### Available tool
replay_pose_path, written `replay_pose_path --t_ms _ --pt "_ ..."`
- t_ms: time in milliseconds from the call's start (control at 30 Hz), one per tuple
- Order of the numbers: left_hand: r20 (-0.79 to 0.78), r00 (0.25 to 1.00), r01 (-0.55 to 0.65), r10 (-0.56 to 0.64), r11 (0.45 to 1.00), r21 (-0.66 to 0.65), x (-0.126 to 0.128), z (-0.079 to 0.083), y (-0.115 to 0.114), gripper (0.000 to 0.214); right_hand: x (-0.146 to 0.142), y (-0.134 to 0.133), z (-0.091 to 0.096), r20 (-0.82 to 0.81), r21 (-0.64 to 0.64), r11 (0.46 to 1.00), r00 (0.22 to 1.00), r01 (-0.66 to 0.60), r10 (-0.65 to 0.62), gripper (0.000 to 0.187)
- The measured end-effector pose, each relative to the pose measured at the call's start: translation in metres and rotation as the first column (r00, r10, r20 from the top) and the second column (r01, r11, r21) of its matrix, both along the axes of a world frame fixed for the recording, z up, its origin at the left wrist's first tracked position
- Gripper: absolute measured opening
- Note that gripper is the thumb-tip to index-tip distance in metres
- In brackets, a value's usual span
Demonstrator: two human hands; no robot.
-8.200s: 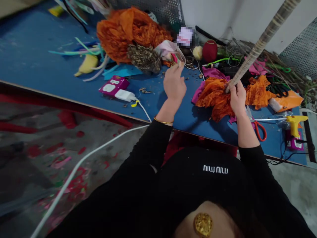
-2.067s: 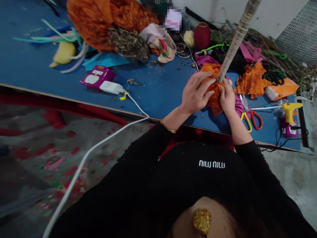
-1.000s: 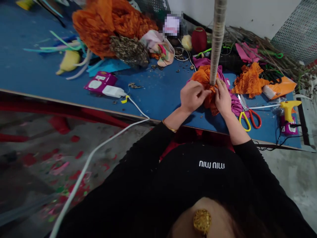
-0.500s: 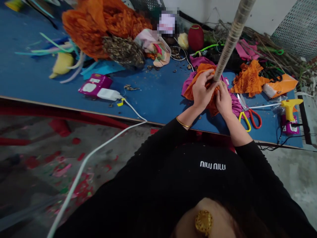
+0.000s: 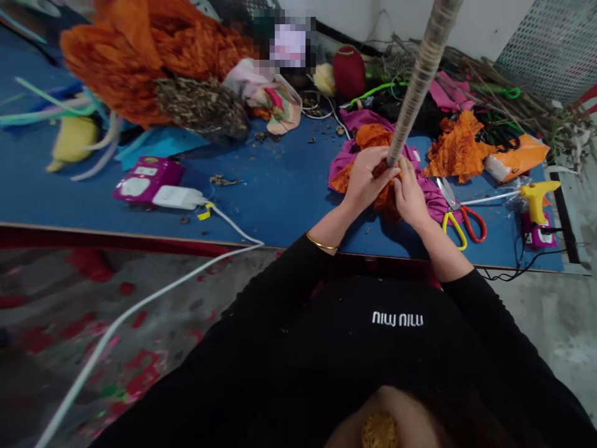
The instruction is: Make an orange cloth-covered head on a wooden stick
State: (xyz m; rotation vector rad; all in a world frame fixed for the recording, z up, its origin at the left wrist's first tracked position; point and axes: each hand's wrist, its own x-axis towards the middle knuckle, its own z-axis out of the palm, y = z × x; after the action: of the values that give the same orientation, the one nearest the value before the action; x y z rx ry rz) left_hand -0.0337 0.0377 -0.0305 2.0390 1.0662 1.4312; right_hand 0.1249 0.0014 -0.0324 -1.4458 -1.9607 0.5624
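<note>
My left hand (image 5: 366, 182) is closed around orange crinkled cloth (image 5: 386, 202) at the foot of a tall pole (image 5: 416, 78) wound with thread or tape. Its thumb reaches across the front of the pole's lower end. Close beside it, my right hand (image 5: 410, 194) pinches the same cloth with its fingertips near the pole. Purple cloth (image 5: 342, 158) lies spread under and around both hands. Scissors (image 5: 459, 218) with one yellow and one red handle rest just right of my right hand. The pole's very end is hidden by my fingers and the cloth.
A yellow glue gun (image 5: 537, 196) stands at the right end of the blue table (image 5: 280, 205). Another orange cloth piece (image 5: 459, 146) and twigs (image 5: 508, 87) lie behind. Leftward are a purple box (image 5: 149, 177), a white cable (image 5: 140, 303) and a large orange heap (image 5: 153, 56).
My view has swung left to right slightly, so the table things appear further left. Both hands stay at the pole's foot, and the orange cloth around my left hand is bunched differently.
</note>
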Motion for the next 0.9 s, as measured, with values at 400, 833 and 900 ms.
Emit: replay_pose_path --t_ms 400,833,900 --pt "0.136 0.986 -0.102 0.095 0.994 0.040 0.006 -0.008 0.003 0.025 0.091 -0.050 0.060 0.149 0.270 0.870 0.875 0.412 -0.461 0.045" --pt "0.070 0.994 -0.095 0.089 0.992 0.089 0.010 -0.003 -0.003 0.036 0.264 -0.046 0.045 0.092 0.247 0.506 0.500 0.827 -0.861 0.061" --pt "0.064 0.994 -0.091 0.085 0.992 0.088 0.009 -0.002 -0.005 0.036 0.256 -0.048 0.051 0.144 0.267 0.493 0.471 0.828 -0.870 0.053"
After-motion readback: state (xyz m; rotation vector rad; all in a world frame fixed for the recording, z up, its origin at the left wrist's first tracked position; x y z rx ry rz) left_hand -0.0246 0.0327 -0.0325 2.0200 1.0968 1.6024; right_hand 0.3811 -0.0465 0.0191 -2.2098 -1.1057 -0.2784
